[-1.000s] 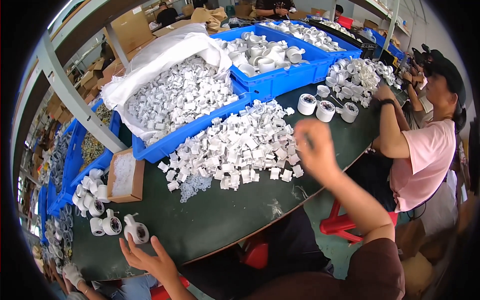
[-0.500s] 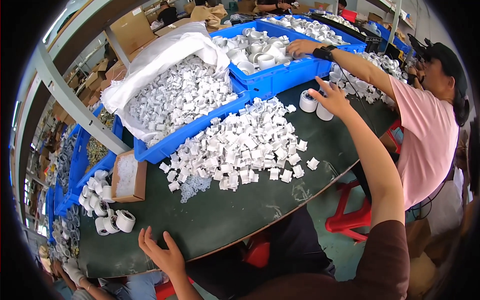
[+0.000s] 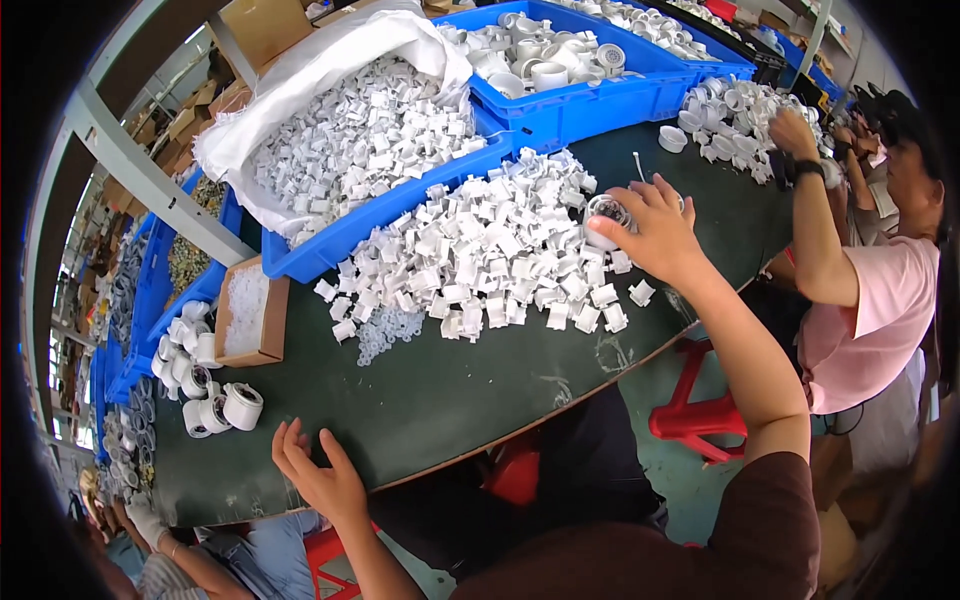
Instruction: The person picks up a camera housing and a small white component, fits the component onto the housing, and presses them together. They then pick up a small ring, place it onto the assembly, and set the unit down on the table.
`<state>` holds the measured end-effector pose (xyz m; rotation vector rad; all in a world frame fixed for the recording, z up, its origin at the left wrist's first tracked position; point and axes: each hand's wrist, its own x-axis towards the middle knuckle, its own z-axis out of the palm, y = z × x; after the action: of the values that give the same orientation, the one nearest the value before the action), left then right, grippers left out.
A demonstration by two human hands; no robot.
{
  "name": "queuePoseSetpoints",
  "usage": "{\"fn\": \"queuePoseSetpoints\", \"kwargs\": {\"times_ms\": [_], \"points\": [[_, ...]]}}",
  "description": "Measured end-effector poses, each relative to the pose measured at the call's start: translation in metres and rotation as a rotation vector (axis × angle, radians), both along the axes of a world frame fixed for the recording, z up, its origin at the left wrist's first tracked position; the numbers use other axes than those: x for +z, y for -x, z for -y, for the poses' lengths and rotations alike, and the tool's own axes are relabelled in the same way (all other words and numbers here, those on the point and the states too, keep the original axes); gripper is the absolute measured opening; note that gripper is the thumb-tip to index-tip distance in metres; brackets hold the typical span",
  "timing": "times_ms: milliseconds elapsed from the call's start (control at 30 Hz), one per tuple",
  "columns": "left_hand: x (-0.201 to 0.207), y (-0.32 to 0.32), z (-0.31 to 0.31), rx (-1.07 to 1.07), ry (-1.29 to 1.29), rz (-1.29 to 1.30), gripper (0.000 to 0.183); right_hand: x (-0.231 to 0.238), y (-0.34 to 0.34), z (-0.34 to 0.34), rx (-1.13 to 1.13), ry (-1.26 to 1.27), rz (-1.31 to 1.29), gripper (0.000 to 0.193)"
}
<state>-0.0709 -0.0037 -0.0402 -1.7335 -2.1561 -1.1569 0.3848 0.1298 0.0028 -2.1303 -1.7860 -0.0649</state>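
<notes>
My right hand point(image 3: 660, 235) is at the right end of the heap of small white plastic clips point(image 3: 490, 250). Its thumb and fingers curl round a white round plastic housing point(image 3: 603, 215) with an open, dark-looking inside. A second white piece shows partly behind the fingers. My left hand point(image 3: 325, 475) is held at the front edge of the dark green table point(image 3: 400, 420), fingers apart and holding nothing. Beyond its fingertips stand several white round housings point(image 3: 242, 405). A small patch of clear plastic rings point(image 3: 388, 333) lies at the heap's near side.
Behind the heap, a blue crate point(image 3: 300, 262) holds a white sack of clips. Another blue crate point(image 3: 570, 125) contains white cups. A cardboard box point(image 3: 270, 345) of clear bits stands left. At right, a co-worker in a pink shirt point(image 3: 890, 300) reaches over white parts; a red stool point(image 3: 695, 420) stands below.
My right hand has come down and closed on a white housing. My left hand has barely moved. The co-worker's hand has left the blue crate for the white parts at right.
</notes>
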Motion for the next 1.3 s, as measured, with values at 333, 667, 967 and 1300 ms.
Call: {"fn": "queuePoseSetpoints", "kwargs": {"times_ms": [333, 667, 967, 1300], "points": [[-0.002, 0.002, -0.001, -0.039, -0.018, 0.067, 0.032, 0.01, -0.008, 0.007, 0.176, -0.078, -0.207, 0.072], [0.005, -0.005, 0.016, -0.074, -0.135, 0.003, 0.027, 0.036, 0.044, 0.029, 0.529, -0.405, -0.594, 0.072], [0.038, -0.081, 0.02, -0.666, 0.204, 0.518, 0.078, -0.004, 0.18, 0.103, 1.051, -0.229, -0.424, 0.061], [0.025, -0.068, 0.029, -0.591, 0.088, 0.328, 0.055, 0.012, 0.211, 0.092, 0.803, 0.485, -1.469, 0.027]]}}
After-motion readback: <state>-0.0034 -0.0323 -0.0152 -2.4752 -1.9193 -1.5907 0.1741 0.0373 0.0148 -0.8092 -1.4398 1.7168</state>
